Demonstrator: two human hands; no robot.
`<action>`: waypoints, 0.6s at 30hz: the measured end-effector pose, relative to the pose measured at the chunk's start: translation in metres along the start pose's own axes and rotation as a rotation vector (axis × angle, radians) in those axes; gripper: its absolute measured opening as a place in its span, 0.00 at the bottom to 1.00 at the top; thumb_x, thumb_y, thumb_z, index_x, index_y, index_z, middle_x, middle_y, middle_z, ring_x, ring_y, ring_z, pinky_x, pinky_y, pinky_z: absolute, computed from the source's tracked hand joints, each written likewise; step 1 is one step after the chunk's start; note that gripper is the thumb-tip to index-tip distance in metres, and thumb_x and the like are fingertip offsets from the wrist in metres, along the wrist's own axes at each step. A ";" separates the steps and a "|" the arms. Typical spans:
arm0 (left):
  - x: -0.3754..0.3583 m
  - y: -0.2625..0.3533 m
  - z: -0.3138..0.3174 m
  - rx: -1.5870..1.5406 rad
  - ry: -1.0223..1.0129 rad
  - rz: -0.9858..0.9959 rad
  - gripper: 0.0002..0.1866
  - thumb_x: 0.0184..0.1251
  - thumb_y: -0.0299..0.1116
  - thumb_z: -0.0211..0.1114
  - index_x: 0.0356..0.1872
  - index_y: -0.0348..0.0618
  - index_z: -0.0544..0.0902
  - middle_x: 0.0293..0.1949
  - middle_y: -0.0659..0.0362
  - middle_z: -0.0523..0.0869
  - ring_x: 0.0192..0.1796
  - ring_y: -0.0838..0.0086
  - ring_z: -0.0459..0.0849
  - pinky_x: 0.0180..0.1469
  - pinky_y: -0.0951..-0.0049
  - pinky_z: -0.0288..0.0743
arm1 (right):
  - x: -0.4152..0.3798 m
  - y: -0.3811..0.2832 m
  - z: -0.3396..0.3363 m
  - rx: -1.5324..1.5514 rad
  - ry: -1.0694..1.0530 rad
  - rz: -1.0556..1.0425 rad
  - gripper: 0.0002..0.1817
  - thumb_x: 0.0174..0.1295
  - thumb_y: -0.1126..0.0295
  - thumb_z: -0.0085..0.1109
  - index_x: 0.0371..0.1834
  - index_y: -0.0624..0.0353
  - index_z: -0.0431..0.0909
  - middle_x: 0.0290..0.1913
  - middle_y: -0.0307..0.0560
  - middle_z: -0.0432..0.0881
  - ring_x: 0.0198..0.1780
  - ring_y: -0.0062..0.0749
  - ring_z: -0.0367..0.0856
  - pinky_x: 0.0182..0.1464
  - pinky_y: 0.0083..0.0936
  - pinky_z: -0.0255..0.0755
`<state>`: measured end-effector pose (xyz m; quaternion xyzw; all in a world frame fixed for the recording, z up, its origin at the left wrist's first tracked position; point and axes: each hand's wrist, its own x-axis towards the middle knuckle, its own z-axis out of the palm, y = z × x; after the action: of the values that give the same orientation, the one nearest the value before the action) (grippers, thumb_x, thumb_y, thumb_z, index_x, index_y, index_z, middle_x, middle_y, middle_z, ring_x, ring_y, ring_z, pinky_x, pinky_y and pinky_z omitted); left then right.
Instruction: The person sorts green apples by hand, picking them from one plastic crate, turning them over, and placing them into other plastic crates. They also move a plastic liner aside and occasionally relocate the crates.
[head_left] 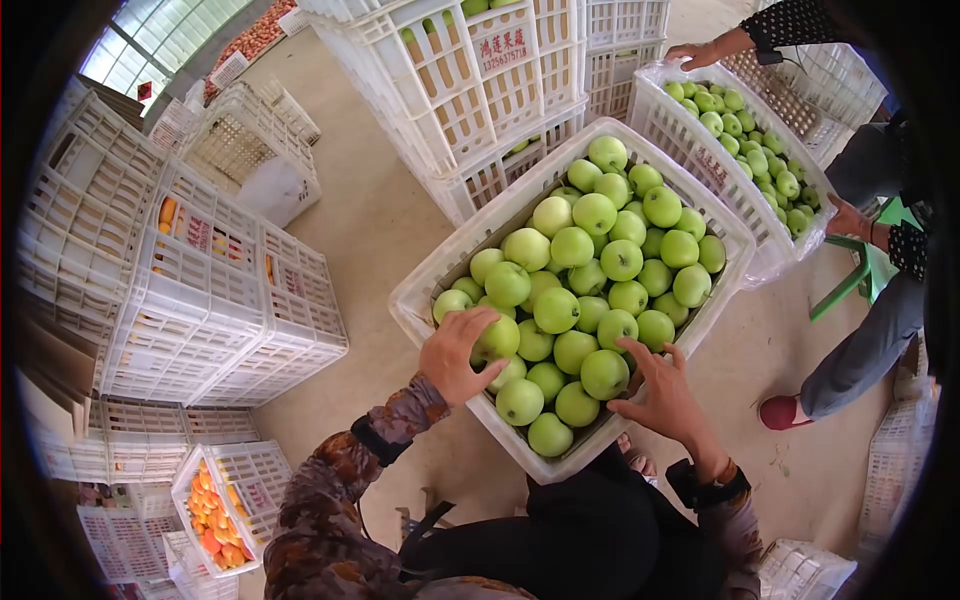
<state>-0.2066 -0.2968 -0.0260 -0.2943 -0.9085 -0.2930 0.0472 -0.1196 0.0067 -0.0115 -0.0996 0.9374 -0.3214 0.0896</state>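
A white plastic crate [410, 305] full of green apples [572, 247] stands in front of me, tilted in view. At its near left corner my left hand [460, 355] has its fingers and thumb around a green apple [497, 338]. My right hand [668, 395] is over the near right side, thumb and fingers spread beside another green apple [604, 374]. Its fingertips reach the apples there; whether they press on one is hard to see.
Behind the crate rises a stack of white crates [440, 90]. At right, a co-worker's hands [700, 55] rest on a lined crate of green apples [700, 170], near a green stool [845, 285]. More stacked crates [190, 310] and a crate of orange produce [212, 520] stand left.
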 end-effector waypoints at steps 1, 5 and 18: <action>0.001 0.000 0.000 0.006 0.040 0.001 0.33 0.47 0.36 0.74 0.57 0.45 0.73 0.56 0.53 0.78 0.57 0.54 0.75 0.60 0.57 0.71 | 0.001 0.000 -0.006 -0.008 -0.001 0.007 0.45 0.46 0.59 0.72 0.68 0.53 0.59 0.28 0.45 0.79 0.41 0.41 0.78 0.69 0.44 0.50; 0.000 -0.003 0.002 0.088 0.087 0.007 0.32 0.51 0.40 0.73 0.58 0.45 0.72 0.56 0.55 0.76 0.57 0.56 0.74 0.61 0.58 0.70 | 0.019 -0.016 -0.040 0.285 -0.204 0.258 0.42 0.48 0.58 0.72 0.66 0.56 0.63 0.28 0.48 0.82 0.35 0.43 0.82 0.50 0.37 0.72; -0.001 -0.004 0.005 0.143 -0.043 -0.093 0.34 0.51 0.50 0.71 0.59 0.48 0.73 0.54 0.55 0.79 0.53 0.58 0.78 0.55 0.59 0.73 | 0.048 -0.064 0.001 -0.590 -0.218 -0.011 0.33 0.35 0.64 0.71 0.52 0.55 0.73 0.40 0.57 0.73 0.39 0.50 0.81 0.38 0.40 0.76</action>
<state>-0.2071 -0.2972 -0.0324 -0.2537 -0.9407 -0.2226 0.0349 -0.1574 -0.0546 0.0227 -0.1605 0.9745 -0.0232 0.1550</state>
